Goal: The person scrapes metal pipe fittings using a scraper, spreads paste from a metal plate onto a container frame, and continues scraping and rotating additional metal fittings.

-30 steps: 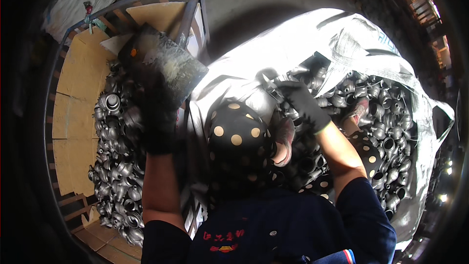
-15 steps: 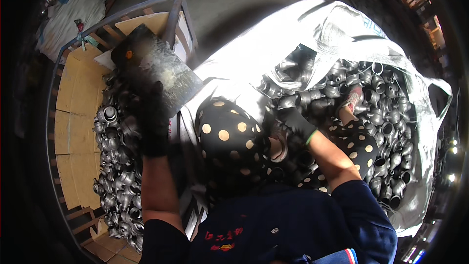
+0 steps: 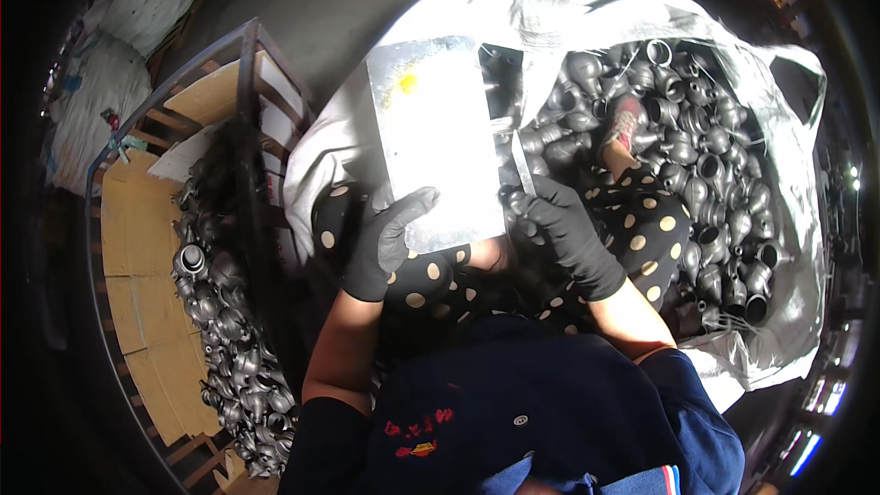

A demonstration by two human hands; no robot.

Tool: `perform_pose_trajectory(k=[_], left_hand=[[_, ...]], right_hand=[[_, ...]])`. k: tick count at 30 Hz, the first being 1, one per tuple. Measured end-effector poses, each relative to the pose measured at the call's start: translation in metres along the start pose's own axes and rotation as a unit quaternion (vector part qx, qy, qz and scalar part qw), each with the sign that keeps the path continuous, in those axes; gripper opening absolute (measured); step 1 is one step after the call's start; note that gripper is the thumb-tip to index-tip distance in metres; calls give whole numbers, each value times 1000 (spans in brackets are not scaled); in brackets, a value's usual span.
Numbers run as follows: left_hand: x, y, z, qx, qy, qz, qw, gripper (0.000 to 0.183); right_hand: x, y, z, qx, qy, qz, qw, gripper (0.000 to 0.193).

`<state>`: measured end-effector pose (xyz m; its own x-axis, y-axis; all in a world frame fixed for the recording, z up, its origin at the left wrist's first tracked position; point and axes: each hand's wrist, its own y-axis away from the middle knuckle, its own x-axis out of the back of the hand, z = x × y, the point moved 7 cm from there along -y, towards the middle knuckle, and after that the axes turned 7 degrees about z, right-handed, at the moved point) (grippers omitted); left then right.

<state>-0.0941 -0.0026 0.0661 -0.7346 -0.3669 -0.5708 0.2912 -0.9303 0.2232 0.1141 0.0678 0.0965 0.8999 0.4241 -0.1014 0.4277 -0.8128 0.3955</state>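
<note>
My left hand point(image 3: 392, 238), in a dark glove, is closed on the lower left edge of a flat rectangular metal sheet point(image 3: 440, 142), thumb over its face. Glare whitens the sheet, and a yellow spot marks its upper part. To the right of the sheet, my gloved right hand point(image 3: 561, 234) is closed round a thin, pointed, blade-like strip point(image 3: 522, 165), which sticks up past the fingers. The lower end of the strip is hidden in the glove. Behind and beside that hand lie many dark metal pipe fittings point(image 3: 710, 170) in a big white woven sack point(image 3: 788, 312).
At the left stands a metal-framed crate point(image 3: 247, 82) lined with cardboard point(image 3: 137, 257), with more pipe fittings point(image 3: 238, 330) inside. My legs in dotted trousers point(image 3: 646, 229) and one shoe point(image 3: 623, 124) rest among the sack's fittings. White sacks point(image 3: 101, 82) stand far left.
My left hand has brought the sheet from over the crate to in front of me, now more upright. My right hand has risen from among the fittings, and the strip now shows in it.
</note>
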Motion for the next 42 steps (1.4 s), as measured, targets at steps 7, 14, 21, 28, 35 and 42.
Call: perform_pose_trajectory(k=[7,14,21,28,35,42], left_hand=[[-30,1,-32,50,11,-34,998,33],[-36,0,-31,13,4,1,1000,27],[-36,8,-35,-12,-64,36,997,23],[-50,21,-32,-19,-72,13,997,21],[-55,30,-26,-17,-152,14,988,22],[-56,35,-25,-22,-170,20,985,22]], right_hand=[[19,17,10,70,12,43,997,16],[38,20,0,218,117,60,967,46],[37,28,-18,276,190,64,940,44],[23,29,-38,293,290,79,908,57],[19,30,-48,333,359,127,863,56],[16,30,-44,360,336,114,863,48]])
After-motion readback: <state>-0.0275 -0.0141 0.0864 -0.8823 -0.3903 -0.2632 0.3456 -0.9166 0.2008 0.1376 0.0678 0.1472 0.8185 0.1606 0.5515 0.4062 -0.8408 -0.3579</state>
